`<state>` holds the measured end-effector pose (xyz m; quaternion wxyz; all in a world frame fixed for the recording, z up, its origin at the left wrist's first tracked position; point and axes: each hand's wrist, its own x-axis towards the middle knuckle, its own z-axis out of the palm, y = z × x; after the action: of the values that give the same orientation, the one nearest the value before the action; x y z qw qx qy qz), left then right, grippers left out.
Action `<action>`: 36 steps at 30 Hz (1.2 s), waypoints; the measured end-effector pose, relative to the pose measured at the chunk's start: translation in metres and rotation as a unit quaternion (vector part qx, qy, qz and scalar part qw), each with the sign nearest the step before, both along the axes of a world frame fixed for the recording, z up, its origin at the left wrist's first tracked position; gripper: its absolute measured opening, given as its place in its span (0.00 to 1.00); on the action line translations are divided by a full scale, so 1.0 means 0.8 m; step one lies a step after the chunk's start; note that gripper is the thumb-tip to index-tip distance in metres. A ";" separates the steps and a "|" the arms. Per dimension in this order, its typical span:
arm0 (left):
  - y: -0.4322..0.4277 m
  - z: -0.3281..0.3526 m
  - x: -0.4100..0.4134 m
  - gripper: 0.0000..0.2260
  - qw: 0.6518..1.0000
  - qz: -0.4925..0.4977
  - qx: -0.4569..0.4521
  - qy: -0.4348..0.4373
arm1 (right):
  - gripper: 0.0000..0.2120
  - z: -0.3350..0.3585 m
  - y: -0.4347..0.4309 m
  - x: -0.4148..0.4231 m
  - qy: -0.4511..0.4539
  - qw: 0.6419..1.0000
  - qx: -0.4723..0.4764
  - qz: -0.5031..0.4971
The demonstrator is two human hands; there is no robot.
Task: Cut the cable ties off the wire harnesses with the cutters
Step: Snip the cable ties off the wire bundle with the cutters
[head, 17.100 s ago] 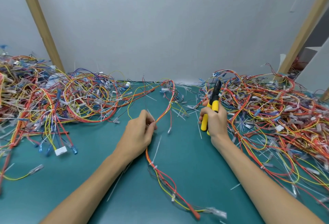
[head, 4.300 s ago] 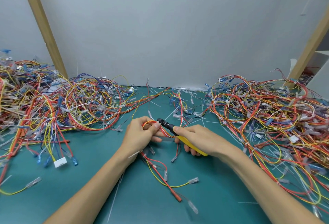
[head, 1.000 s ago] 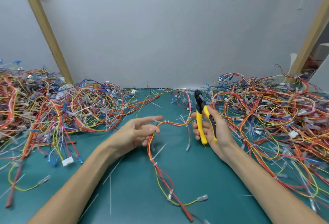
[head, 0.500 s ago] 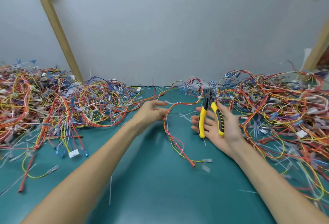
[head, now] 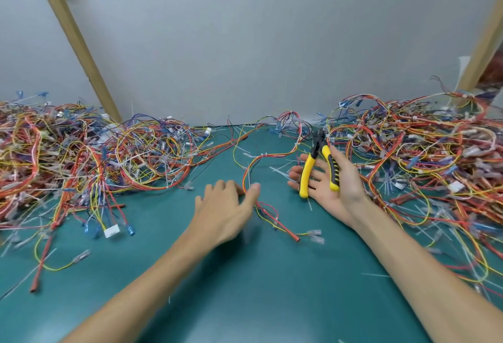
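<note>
1. Head view: blurred left hand [head: 227,206] has lowered the red-and-yellow wire harness [head: 262,155] to the teal counter [head: 272,288]; grip unclear
2. Yellow-handled cutters [head: 307,174] sit gripped in the right hand [head: 324,189], clear of it; cutting seems paused

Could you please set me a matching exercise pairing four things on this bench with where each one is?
Things:
1 cutters
2 white connector
3 left hand
4 taped wooden post

Places:
A against the wall, behind the left wire pile
B across the upturned palm of the right hand
C at the loose harness, mid-mat
D on the green mat, at that pile's near edge

Pairs: 1-B; 2-D; 3-C; 4-A
</note>
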<state>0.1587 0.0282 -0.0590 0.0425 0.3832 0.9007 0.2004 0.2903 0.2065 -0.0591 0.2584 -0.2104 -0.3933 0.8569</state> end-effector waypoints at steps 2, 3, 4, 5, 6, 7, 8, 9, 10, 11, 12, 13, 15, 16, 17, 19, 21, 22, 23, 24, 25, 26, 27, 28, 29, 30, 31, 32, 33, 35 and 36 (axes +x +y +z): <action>0.014 -0.004 0.015 0.25 0.998 0.012 -0.031 0.048 | 0.32 0.001 -0.003 0.001 0.002 1.000 0.000 -0.007; 0.020 -0.004 0.018 0.23 0.998 0.010 -0.031 0.045 | 0.33 0.001 -0.005 0.001 0.004 1.000 0.001 -0.010; 0.025 -0.001 0.018 0.21 1.000 0.007 -0.014 0.016 | 0.32 0.001 -0.006 0.002 0.005 1.000 0.003 -0.014; 0.029 0.003 0.016 0.17 0.999 0.002 0.019 -0.034 | 0.32 0.002 -0.007 0.002 0.005 1.000 0.005 -0.017; 0.031 0.007 0.012 0.14 0.994 -0.009 0.062 -0.094 | 0.31 0.003 -0.007 0.003 0.004 1.000 0.008 -0.019; 0.031 0.011 0.008 0.10 0.983 -0.027 0.104 -0.148 | 0.30 0.003 -0.007 0.002 0.003 1.000 0.011 -0.021; 0.029 0.015 0.003 0.08 0.972 -0.044 0.140 -0.186 | 0.30 0.004 -0.008 0.002 0.001 1.000 0.016 -0.021; 0.026 0.018 -0.002 0.07 0.957 -0.057 0.175 -0.223 | 0.29 0.004 -0.008 0.002 -0.002 0.999 0.023 -0.021; 0.022 0.018 -0.006 0.06 0.936 -0.070 0.211 -0.272 | 0.28 0.004 -0.008 0.002 -0.005 0.999 0.033 -0.021; 0.018 0.018 -0.011 0.07 0.909 -0.081 0.244 -0.328 | 0.28 0.004 -0.009 0.002 -0.009 0.999 0.044 -0.021; 0.015 0.017 -0.015 0.09 0.881 -0.089 0.271 -0.378 | 0.27 0.005 -0.009 0.001 -0.014 0.998 0.057 -0.021; 0.013 0.014 -0.019 0.10 0.858 -0.096 0.292 -0.411 | 0.26 0.005 -0.010 0.000 -0.020 0.997 0.070 -0.021; 0.008 0.007 -0.025 0.11 0.833 -0.103 0.322 -0.439 | 0.25 0.005 -0.011 -0.004 -0.041 0.993 0.102 -0.029; 0.005 0.003 -0.028 0.10 0.823 -0.105 0.337 -0.445 | 0.24 0.004 -0.012 -0.007 -0.056 0.991 0.119 -0.037; 0.003 0.000 -0.030 0.09 0.814 -0.107 0.352 -0.450 | 0.24 0.003 -0.014 -0.009 -0.069 0.987 0.135 -0.046; 0.000 -0.005 -0.034 0.08 0.799 -0.111 0.368 -0.462 | 0.23 0.001 -0.018 -0.013 -0.089 0.979 0.173 -0.053; -0.002 -0.006 -0.037 0.08 0.791 -0.126 0.367 -0.474 | 0.23 -0.002 -0.022 -0.013 -0.094 0.972 0.212 -0.045; -0.003 -0.006 -0.037 0.08 0.787 -0.133 0.366 -0.478 | 0.23 -0.003 -0.025 -0.012 -0.087 0.970 0.225 -0.039; -0.004 -0.006 -0.036 0.08 0.784 -0.138 0.367 -0.481 | 0.23 -0.003 -0.027 -0.011 -0.078 0.968 0.235 -0.033; -0.005 -0.006 -0.036 0.08 0.783 -0.141 0.368 -0.481 | 0.24 -0.003 -0.028 -0.011 -0.070 0.967 0.241 -0.030; -0.006 -0.005 -0.036 0.09 0.784 -0.146 0.366 -0.480 | 0.23 -0.003 -0.029 -0.009 -0.065 0.967 0.245 -0.032; -0.007 -0.005 -0.036 0.09 0.785 -0.149 0.363 -0.479 | 0.24 -0.004 -0.030 -0.009 -0.062 0.966 0.248 -0.038; -0.008 -0.005 -0.036 0.09 0.786 -0.151 0.362 -0.478 | 0.24 -0.005 -0.031 -0.008 -0.061 0.965 0.249 -0.047; -0.008 -0.005 -0.036 0.09 0.786 -0.152 0.362 -0.478 | 0.24 -0.006 -0.032 -0.008 -0.059 0.964 0.251 -0.055; -0.009 -0.005 -0.036 0.09 0.783 -0.152 0.363 -0.481 | 0.23 -0.007 -0.033 -0.008 -0.056 0.963 0.255 -0.064; -0.010 -0.005 -0.037 0.09 0.780 -0.152 0.364 -0.486 | 0.22 -0.009 -0.034 -0.008 -0.053 0.961 0.260 -0.073; -0.010 -0.005 -0.037 0.09 0.776 -0.153 0.365 -0.491 | 0.21 -0.010 -0.035 -0.008 -0.050 0.959 0.267 -0.085; -0.011 -0.005 -0.038 0.09 0.773 -0.153 0.367 -0.494 | 0.21 -0.011 -0.035 -0.009 -0.052 0.954 0.278 -0.096; -0.010 -0.004 -0.038 0.09 0.772 -0.151 0.368 -0.496 | 0.21 -0.010 -0.036 -0.010 -0.061 0.948 0.296 -0.103; -0.012 -0.002 -0.039 0.09 0.770 -0.147 0.366 -0.501 | 0.21 -0.010 -0.040 -0.012 -0.082 0.928 0.349 -0.106; -0.012 -0.001 -0.038 0.09 0.770 -0.146 0.364 -0.504 | 0.20 -0.011 -0.041 -0.012 -0.084 0.918 0.372 -0.106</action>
<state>0.1283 0.0183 -0.0601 0.3760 0.3410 0.5429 0.6691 0.2810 0.1739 -0.0680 0.3732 -0.2105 -0.6796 0.5955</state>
